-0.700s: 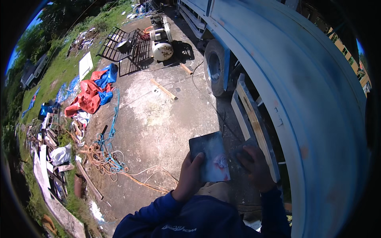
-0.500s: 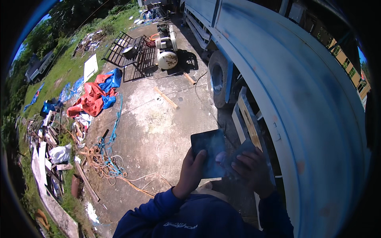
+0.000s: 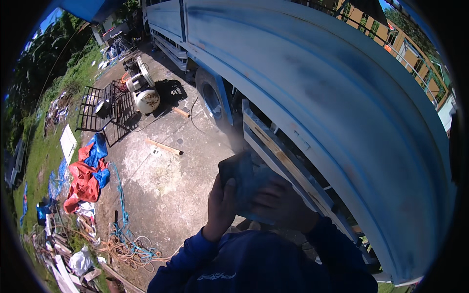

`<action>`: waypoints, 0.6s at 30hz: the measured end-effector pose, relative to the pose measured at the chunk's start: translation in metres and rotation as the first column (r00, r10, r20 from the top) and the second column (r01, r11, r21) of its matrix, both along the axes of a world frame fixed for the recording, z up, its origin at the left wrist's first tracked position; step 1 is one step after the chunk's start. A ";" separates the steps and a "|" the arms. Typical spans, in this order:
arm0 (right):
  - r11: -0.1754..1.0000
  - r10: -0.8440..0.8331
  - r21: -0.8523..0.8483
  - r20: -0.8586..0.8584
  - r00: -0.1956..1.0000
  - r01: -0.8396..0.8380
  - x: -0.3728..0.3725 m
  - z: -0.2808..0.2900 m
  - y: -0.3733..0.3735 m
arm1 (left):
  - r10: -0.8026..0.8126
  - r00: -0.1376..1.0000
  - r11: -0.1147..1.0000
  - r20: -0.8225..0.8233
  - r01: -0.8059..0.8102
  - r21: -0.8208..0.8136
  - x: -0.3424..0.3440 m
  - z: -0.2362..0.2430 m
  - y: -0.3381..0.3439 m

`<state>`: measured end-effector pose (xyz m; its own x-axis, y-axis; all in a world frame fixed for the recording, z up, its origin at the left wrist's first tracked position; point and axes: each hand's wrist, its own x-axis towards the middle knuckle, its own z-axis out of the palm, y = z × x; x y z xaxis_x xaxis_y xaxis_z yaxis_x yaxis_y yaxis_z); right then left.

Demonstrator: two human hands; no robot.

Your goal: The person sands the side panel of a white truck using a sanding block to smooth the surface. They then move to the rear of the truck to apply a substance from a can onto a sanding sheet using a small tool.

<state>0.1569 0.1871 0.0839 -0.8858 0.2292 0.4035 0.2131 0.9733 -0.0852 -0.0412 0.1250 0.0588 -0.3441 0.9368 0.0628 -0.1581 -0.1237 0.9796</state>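
My left hand [image 3: 221, 202] grips the left edge of a dark, flat rectangular plate [image 3: 233, 168], thumb lying on its upper face. Over the right part of that plate is my right hand [image 3: 281, 202], fingers bent round a thin, flat bluish piece [image 3: 264, 178] that overlaps it. Shade and blur keep me from telling where one ends and the other begins. Whatever lies between the two is hidden. Both are held in front of my chest, beside the truck.
A truck's blue-grey side panel [image 3: 317, 88] runs along the right, above a wheel [image 3: 210, 95] and a rail [image 3: 288, 166]. Wood strips [image 3: 164, 146] lie on the concrete. Farther off are an air compressor [image 3: 146, 100] and a metal rack [image 3: 100, 110]. Tarps [image 3: 85, 176] and tangled ropes [image 3: 129, 249] lie left.
My view has turned right, toward the truck. My right hand has moved left across the plate with its flat piece, covering the pinkish patch that showed on the plate before.
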 end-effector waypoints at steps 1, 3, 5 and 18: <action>1.000 -0.013 -0.020 0.016 1.000 0.013 0.001 -0.002 -0.010 | 0.019 0.998 0.999 -0.060 -0.021 -0.043 -0.004 0.000 0.002; 0.997 -0.041 -0.058 0.057 0.998 0.044 0.009 -0.001 -0.027 | 0.083 0.993 0.991 0.080 -0.091 0.099 0.003 0.004 0.012; 0.977 -0.205 -0.052 0.039 0.978 0.206 0.015 -0.009 -0.038 | 0.083 0.994 0.983 0.071 -0.094 0.160 -0.005 0.012 0.013; 0.626 -0.779 0.056 0.091 0.620 0.778 0.040 -0.001 -0.103 | -0.320 0.803 0.873 0.504 0.456 -0.172 -0.018 0.019 -0.001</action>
